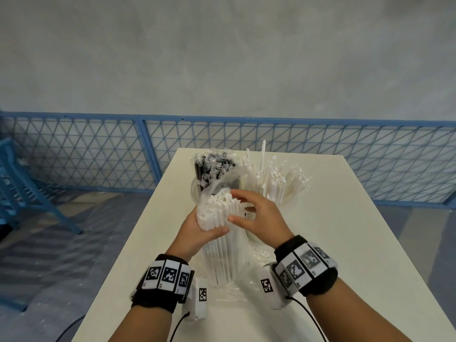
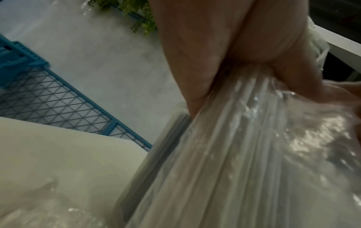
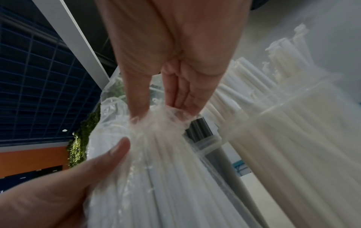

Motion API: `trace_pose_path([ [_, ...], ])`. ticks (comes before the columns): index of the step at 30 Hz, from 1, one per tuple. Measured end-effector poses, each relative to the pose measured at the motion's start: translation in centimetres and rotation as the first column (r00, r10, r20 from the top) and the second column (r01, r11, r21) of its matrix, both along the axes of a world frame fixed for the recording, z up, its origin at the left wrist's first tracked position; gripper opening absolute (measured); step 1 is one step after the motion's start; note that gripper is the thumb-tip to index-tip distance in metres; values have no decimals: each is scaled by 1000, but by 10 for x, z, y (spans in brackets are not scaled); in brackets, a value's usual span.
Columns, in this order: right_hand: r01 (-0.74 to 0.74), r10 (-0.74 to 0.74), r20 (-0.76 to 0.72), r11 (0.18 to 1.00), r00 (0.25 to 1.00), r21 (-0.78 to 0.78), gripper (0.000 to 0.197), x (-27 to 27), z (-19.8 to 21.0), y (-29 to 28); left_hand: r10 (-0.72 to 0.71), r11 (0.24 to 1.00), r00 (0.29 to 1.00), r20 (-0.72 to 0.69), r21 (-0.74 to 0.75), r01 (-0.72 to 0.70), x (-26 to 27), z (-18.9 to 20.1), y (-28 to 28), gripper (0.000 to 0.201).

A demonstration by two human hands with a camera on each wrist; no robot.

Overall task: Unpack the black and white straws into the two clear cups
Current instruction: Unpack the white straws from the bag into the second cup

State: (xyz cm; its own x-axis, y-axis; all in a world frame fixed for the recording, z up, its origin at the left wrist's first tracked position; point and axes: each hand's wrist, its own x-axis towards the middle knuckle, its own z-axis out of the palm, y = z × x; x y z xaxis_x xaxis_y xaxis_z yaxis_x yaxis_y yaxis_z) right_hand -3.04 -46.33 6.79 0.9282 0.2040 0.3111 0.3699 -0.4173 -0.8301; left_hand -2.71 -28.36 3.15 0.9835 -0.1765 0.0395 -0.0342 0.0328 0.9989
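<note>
Two hands: left point(image 1: 195, 229) and right point(image 1: 259, 215). Two cups stand on one desk point(image 1: 345, 230), one with black straws point(image 1: 212, 166), one with white straws point(image 1: 274, 178), too many to count. One bagged white bundle point(image 1: 222, 243), two wristbands.

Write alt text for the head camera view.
Left hand grips a bag of white straws upright on a white table while right hand reaches its top; behind stand cups of black straws and white straws.
</note>
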Motion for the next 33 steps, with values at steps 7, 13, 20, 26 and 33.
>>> trace_pose_path([
  [7, -20, 35, -128, 993, 991, 115, 44, 5, -2, 7, -55, 998, 998, -34, 28, 56, 4, -1, 9, 53],
  [13, -27, 18, -101, 996, 995, -82, 66, 8, -4, 6, -27, 999, 999, -22, 19, 28, 5, -1, 10, 57],
  [20, -25, 24, -13, 999, 1000, -25, 57, 3, -11, 8, -57, 998, 998, 0, 21, 57, 0, 1, 1, 71],
  [26, 84, -76, -52, 982, 996, 171, 47, -10, -26, 20, -31, 999, 999, 26, -12, 31, -2, 3, -2, 77],
  [33, 78, -60, -107, 981, 992, 178, 41, -1, -27, 17, 14, 1000, 999, 31, 10, -15, 0, 1, -8, 68],
])
